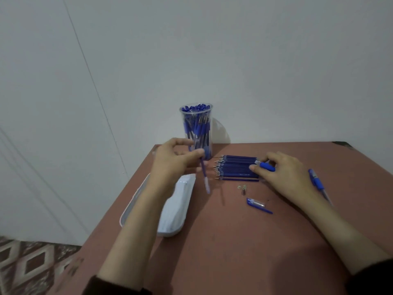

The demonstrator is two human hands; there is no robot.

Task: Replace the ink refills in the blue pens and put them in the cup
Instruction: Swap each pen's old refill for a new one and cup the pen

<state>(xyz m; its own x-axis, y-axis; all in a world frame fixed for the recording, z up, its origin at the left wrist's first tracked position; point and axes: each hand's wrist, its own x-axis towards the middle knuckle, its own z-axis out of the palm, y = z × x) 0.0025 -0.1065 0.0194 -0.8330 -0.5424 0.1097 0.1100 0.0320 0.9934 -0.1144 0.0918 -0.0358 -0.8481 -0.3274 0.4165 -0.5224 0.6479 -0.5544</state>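
A thin blue ink refill [204,177] is pinched between the thumb and fingers of the left hand [176,161]. Its lower end hangs blurred below the fingers, above the counter [234,241]. A blue pen piece [266,166] is gripped in the curled fingers of the right hand [284,174]. The fingertips of that hand are laid on a row of refills [236,168], which is spread flat between the two hands. Just behind the left hand a clear cup [196,124] is stood upright, packed with blue pens. Nearer than the right hand's fingertips, a small metal tip [243,187] and a blue pen cap [258,204] are seen lying apart on the counter. On the outer side of the right wrist a whole blue pen [319,184] is laid flat. Under the left forearm a white case [178,209] is set, partly hidden by the arm.
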